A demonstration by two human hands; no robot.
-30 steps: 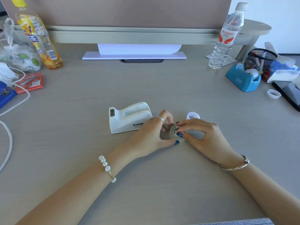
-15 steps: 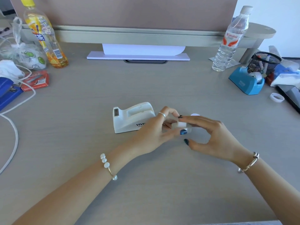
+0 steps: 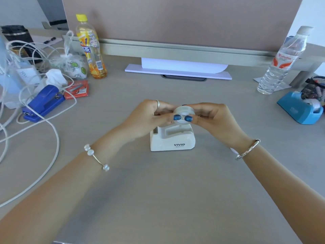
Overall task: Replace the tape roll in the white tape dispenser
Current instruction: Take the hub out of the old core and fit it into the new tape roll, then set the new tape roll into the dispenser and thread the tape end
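you have the tape roll [image 3: 183, 115] pinched between both hands, held just above the open cradle of the white dispenser [image 3: 173, 138], which sits on the bench [image 3: 158, 199] with its cutter end toward your left. your left hand [image 3: 149, 117] is closed on the roll's left side, thumb tip pressed on the near face; your right hand [image 3: 213, 118] is closed on the right side in the same way, the two thumbs almost touching over the core.

to seat it well, keep the roll upright on edge so its axis runs across the dispenser, and line the hub ends up with the slots in the side walls before you lower it (whether a hub already sits inside the core cannot be told from here). think about which way the tape unwinds: the loose end should feed off toward the cutter, sticky side down. lower it straight, not tilted, since a skewed roll is likely to jam against one wall. the dispenser looks light, so it may slide if you push; free a finger to steady it.
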